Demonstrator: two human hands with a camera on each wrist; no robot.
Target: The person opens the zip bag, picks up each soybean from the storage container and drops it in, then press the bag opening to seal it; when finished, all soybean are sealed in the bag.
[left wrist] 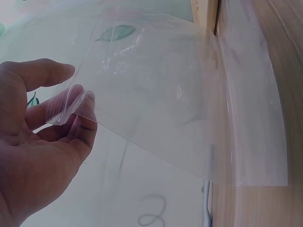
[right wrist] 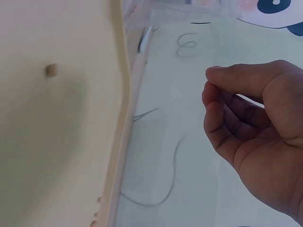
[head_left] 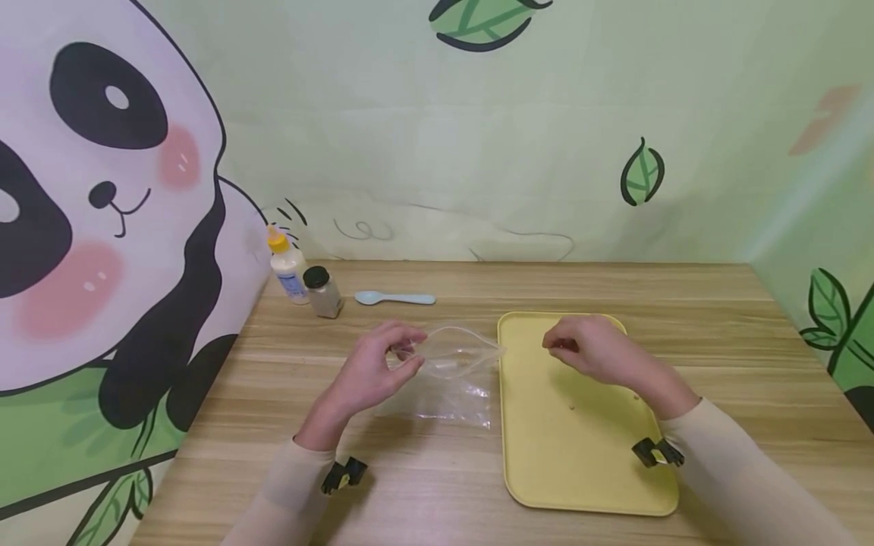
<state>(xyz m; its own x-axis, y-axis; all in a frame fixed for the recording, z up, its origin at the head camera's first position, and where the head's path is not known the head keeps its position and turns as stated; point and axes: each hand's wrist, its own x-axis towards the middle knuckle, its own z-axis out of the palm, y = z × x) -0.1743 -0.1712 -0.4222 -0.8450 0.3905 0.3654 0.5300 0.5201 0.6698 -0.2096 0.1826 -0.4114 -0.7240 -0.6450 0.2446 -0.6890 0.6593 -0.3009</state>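
A clear zip bag [head_left: 454, 387] stands with its mouth spread, left of the yellow tray [head_left: 522, 455]. My left hand [head_left: 378, 368] holds the bag at its upper left corner. In the left wrist view, curled fingers [left wrist: 85, 135] lie round the zip edge and the thumb stands apart from it. Over the tray's upper part is my right hand [head_left: 590, 345], its fingers curled. The right wrist view has that thumb meeting the index fingertip, with nothing visible between them. A small brown bit [right wrist: 51, 70] lies on the tray.
Behind the bag lies a light blue spoon [head_left: 396, 298]. At the back left stand a jar with a black lid [head_left: 323, 293] and a white bottle with a yellow cap [head_left: 290, 269]. Several more brown bits [right wrist: 96, 214] sit by the tray's edge. A printed wall [head_left: 444, 152] closes off the table's back.
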